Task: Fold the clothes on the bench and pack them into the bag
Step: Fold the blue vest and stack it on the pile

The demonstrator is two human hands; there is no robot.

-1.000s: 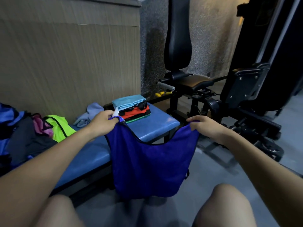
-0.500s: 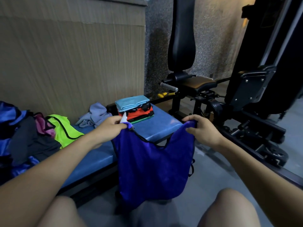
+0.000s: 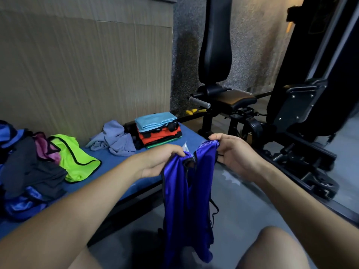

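Note:
A shiny blue vest with black trim (image 3: 187, 200) hangs folded lengthwise between my knees, in front of the blue bench (image 3: 120, 164). My left hand (image 3: 161, 162) grips its top left shoulder and my right hand (image 3: 233, 152) grips the top right shoulder, the two hands close together. On the bench's far end sits a stack of folded clothes (image 3: 158, 130), light blue on top, then red and green. A crumpled lavender garment (image 3: 114, 139) lies beside it. A neon yellow vest (image 3: 74, 158) and a dark heap of clothes (image 3: 25, 171) lie at the left. No bag is clearly visible.
A wood-panelled wall stands behind the bench. A black gym machine with a padded seat (image 3: 229, 98) and frame (image 3: 295, 121) fills the right side. Grey floor (image 3: 242, 206) lies between bench and machine. My bare knees show at the bottom edge.
My hands have come together, closing the blue vest from spread wide into a narrow lengthwise fold. The view has shifted a little toward the bench.

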